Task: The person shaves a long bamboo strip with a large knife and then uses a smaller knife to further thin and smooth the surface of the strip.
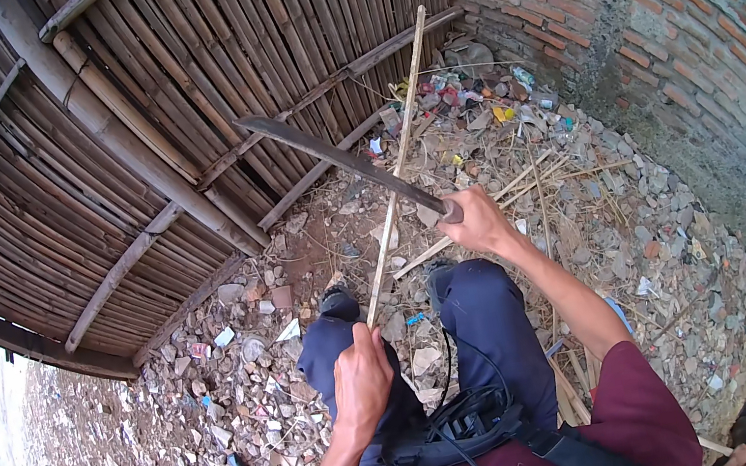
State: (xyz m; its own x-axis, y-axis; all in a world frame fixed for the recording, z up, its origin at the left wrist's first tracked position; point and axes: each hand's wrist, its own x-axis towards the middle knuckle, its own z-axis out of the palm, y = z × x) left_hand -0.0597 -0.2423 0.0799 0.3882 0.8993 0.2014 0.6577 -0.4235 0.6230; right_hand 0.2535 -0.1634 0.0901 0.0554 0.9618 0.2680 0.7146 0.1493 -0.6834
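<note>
My left hand (359, 380) grips the near end of a long thin bamboo stick (397, 169), which slants up and away toward the bamboo fence. My right hand (481, 222) is closed on the handle of a long dark machete (334, 155). Its blade reaches up to the left and crosses the stick about midway along it. Both hands are above my knees in dark blue trousers (482, 313).
A woven bamboo fence (125, 127) with slanted poles stands at left and ahead, and a red brick wall (657, 33) stands at right. The ground is covered in stones, rubble, litter and cut bamboo strips (524, 181). Bare dirt lies at lower left.
</note>
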